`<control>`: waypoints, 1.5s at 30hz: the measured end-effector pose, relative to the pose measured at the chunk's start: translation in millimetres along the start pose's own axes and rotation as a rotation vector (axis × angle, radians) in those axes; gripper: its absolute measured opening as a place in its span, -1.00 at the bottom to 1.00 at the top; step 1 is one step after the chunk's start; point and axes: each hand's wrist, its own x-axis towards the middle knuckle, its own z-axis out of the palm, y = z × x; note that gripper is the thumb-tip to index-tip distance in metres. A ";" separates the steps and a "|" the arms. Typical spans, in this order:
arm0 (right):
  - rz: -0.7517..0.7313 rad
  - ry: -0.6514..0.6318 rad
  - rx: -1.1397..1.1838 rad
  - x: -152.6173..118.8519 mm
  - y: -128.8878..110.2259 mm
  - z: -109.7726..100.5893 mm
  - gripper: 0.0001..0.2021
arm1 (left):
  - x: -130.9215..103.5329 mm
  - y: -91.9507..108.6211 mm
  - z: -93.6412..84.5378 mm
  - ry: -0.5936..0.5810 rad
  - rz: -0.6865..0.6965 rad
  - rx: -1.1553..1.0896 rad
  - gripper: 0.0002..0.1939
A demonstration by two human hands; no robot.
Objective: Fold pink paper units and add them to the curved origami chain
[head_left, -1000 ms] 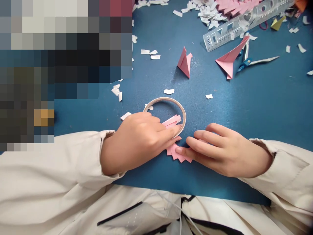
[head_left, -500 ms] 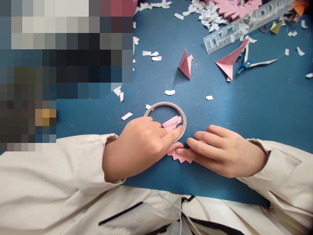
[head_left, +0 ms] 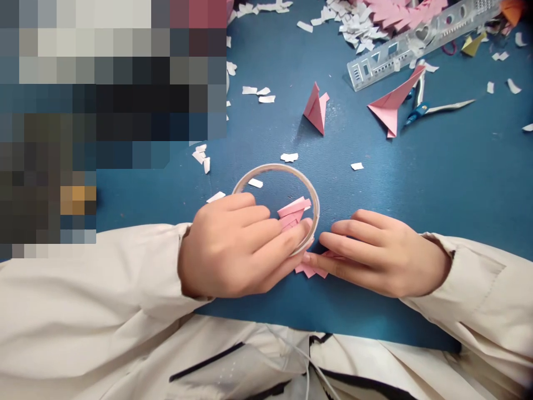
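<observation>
A narrow roll of tape is gripped at its near edge by my left hand, whose fingers are curled over its rim. Through the ring shows part of a pink folded-paper chain. More of its zigzag edge pokes out below my fingertips. My right hand pinches that pink chain at its right part, thumb towards me and fingers bent above it. The two hands nearly meet at the chain. Just where the tape touches the paper is hidden by my left fingers.
Two pink folded-paper pieces, one upright and one by the scissors, stand beyond my hands. Farther back are a clear stencil ruler, a larger pink folded-paper piece, a yellow paper piece and white paper scraps.
My left hand has tilted the tape roll, so its ring looks larger and sits nearer the pink chain. My left fingers have shifted over the chain; my right hand has barely moved.
</observation>
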 end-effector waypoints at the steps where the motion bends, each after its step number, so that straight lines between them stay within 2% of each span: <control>1: -0.001 -0.005 0.004 -0.2 0.1 -0.2 -0.72 | -0.6 -0.1 -1.2 -0.011 0.035 0.015 -0.86; 4: -0.005 -0.012 0.003 -0.4 0.6 -0.6 -0.72 | -2.3 -0.1 -1.3 -0.066 0.078 0.046 -0.86; 9: -0.007 -0.037 -0.009 -0.6 0.5 -1.1 -0.73 | -2.0 1.0 1.7 -0.091 0.032 0.055 -0.86; 16: -0.013 -0.028 0.007 -1.2 0.1 -0.9 -0.74 | 0.3 2.1 -2.8 -0.193 0.109 0.128 -0.85; 20: 0.031 0.029 0.002 -2.3 -0.6 0.7 -0.75 | 0.3 -2.6 0.4 -0.123 0.126 0.100 -0.83; 24: 0.143 0.157 0.006 -4.0 -2.4 0.3 -0.79 | -0.2 -5.2 0.6 -0.035 0.130 0.051 -0.85; 28: 0.223 0.237 -0.020 -4.4 -1.3 -2.2 -0.75 | 0.7 -3.1 -1.6 -0.005 0.058 -0.007 -0.81; 33: 0.284 0.237 -0.033 -4.4 -0.9 -3.5 -0.73 | 2.7 -2.8 -3.4 -0.009 -0.012 -0.104 -0.74; 38: 0.285 0.247 -0.044 -4.1 -2.4 -2.0 -0.71 | 3.7 -1.2 -6.4 -0.030 -0.076 -0.177 -0.67; 45: 0.231 0.230 -0.016 -2.4 -2.6 1.1 -0.68 | 2.0 6.2 3.5 -0.053 -0.080 -0.344 -0.82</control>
